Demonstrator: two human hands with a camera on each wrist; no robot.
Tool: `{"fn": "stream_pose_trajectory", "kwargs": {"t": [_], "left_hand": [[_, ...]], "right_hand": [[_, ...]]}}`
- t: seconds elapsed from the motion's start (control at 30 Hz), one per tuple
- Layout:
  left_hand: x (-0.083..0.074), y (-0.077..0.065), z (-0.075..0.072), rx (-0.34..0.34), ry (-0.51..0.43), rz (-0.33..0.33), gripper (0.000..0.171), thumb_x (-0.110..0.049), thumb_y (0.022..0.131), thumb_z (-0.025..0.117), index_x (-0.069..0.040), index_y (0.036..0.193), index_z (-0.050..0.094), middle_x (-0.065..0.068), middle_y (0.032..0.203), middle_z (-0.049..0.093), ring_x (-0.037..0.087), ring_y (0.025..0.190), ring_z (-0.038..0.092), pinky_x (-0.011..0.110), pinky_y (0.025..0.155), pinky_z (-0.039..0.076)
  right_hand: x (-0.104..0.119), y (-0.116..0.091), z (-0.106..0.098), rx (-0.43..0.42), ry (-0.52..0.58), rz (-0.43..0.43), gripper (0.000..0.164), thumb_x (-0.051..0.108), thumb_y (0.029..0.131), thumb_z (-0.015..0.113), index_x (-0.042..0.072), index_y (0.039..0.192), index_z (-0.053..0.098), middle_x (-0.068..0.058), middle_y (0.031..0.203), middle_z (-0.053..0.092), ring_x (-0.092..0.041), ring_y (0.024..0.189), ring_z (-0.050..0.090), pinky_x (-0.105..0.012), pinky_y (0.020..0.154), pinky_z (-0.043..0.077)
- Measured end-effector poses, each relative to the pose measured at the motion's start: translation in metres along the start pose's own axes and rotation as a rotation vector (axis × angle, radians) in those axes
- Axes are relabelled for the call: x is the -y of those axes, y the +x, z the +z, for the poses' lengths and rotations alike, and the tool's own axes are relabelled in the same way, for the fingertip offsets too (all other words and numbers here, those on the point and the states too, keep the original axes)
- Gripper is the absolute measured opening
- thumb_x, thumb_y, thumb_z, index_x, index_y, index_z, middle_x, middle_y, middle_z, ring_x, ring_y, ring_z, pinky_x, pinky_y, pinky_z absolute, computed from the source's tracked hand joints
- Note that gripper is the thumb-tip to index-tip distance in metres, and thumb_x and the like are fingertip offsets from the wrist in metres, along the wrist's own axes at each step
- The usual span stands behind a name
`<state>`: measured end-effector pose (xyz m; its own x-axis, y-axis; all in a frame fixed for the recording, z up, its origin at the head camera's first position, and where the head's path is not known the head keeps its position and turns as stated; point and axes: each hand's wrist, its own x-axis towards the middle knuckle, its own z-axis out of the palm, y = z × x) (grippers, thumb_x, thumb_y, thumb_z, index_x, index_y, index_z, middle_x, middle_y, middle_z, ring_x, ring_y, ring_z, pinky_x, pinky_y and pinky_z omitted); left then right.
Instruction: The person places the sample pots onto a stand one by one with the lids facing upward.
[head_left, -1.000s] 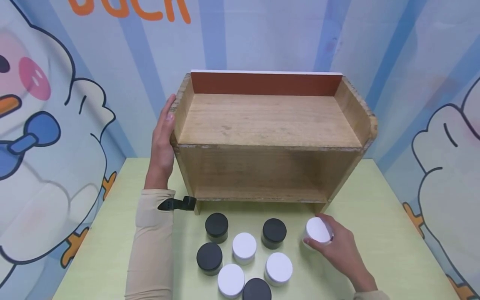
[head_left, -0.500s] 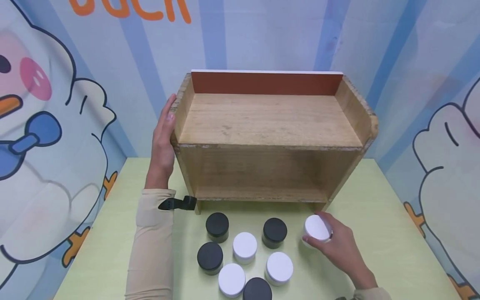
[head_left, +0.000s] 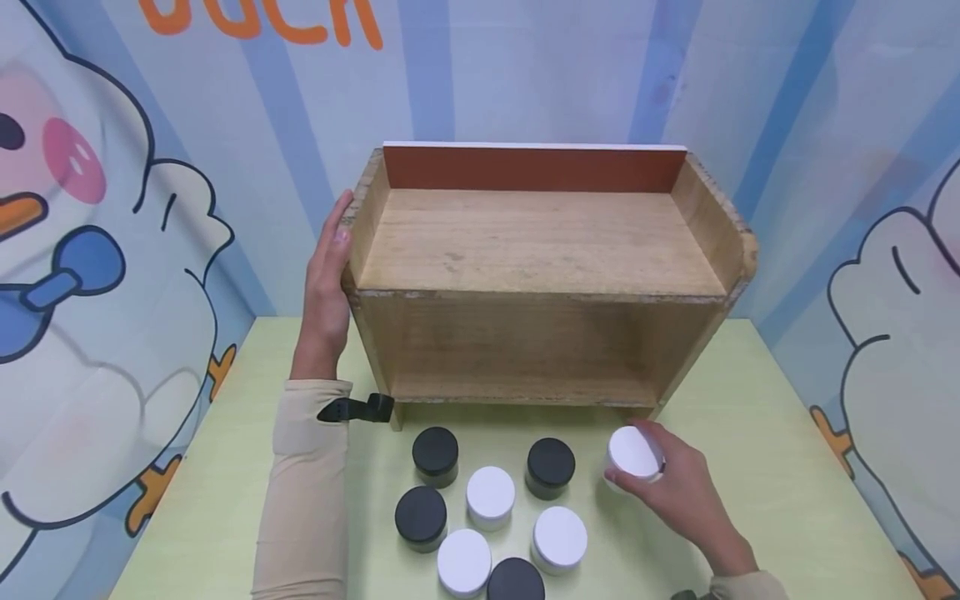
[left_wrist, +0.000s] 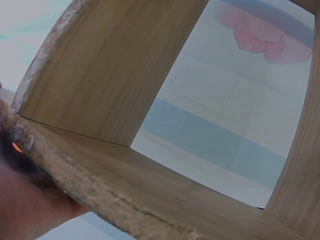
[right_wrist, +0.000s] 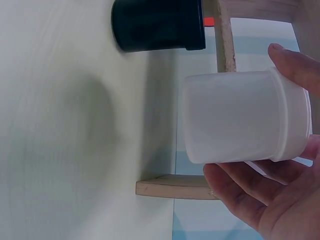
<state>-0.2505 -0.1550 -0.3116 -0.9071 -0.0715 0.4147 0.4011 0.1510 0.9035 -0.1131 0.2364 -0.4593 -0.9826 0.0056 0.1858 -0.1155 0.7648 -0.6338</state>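
Observation:
My right hand (head_left: 686, 487) holds a white lidded jar (head_left: 632, 452) at the shelf's front right, thumb and fingers around its lid end. In the right wrist view the jar's base is off the table, its shadow lying apart from it. A two-level wooden shelf (head_left: 540, 242) stands at the back. Along its left side panel rests my left hand (head_left: 326, 292), fingers extended upward; part of that hand is hidden in the left wrist view. In front of the shelf stand several black-lidded jars (head_left: 550, 467) and white-lidded jars (head_left: 491, 497).
The pale green table (head_left: 772, 467) reaches to a blue striped backdrop (head_left: 540, 75) with cartoon ducks on both sides. One black-lidded jar (head_left: 516, 581) is cut off by the bottom of the head view. A dark strap (head_left: 356, 408) circles my left wrist.
My right hand and the white jar have shifted very slightly up and left in the head view. The left hand, shelf and other jars stay put.

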Motion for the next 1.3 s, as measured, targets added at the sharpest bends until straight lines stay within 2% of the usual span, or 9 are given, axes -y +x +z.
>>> {"fn": "stream_pose_trajectory", "kwargs": {"t": [0.47, 0.97, 1.3], "left_hand": [[0.0, 0.0, 0.001, -0.01, -0.004, -0.003, 0.054, -0.047, 0.102, 0.032, -0.041, 0.155, 0.033, -0.012, 0.167, 0.021, 0.023, 0.156, 0.015, 0.064, 0.122, 0.008], [0.0, -0.001, 0.001, -0.006, -0.012, -0.001, 0.053, -0.047, 0.102, 0.032, -0.042, 0.155, 0.034, -0.011, 0.167, 0.021, 0.024, 0.156, 0.015, 0.064, 0.122, 0.009], [-0.001, -0.001, 0.001, -0.012, -0.003, -0.017, 0.053, -0.048, 0.102, 0.032, -0.042, 0.155, 0.033, -0.009, 0.167, 0.02, 0.025, 0.155, 0.016, 0.065, 0.122, 0.01]], "right_hand": [[0.005, 0.003, -0.005, -0.007, -0.012, -0.037, 0.067, 0.033, 0.071, 0.09, 0.003, 0.125, 0.065, -0.017, 0.112, 0.074, -0.029, 0.096, 0.068, -0.044, 0.08, 0.053], [0.011, 0.004, -0.011, -0.026, -0.017, -0.083, 0.063, 0.032, 0.07, 0.091, 0.006, 0.122, 0.067, -0.012, 0.105, 0.075, -0.023, 0.09, 0.067, -0.036, 0.075, 0.052], [0.013, 0.005, -0.014, -0.021, -0.013, -0.101, 0.065, 0.033, 0.069, 0.091, 0.006, 0.123, 0.066, -0.012, 0.106, 0.075, -0.023, 0.091, 0.067, -0.036, 0.075, 0.052]]}}
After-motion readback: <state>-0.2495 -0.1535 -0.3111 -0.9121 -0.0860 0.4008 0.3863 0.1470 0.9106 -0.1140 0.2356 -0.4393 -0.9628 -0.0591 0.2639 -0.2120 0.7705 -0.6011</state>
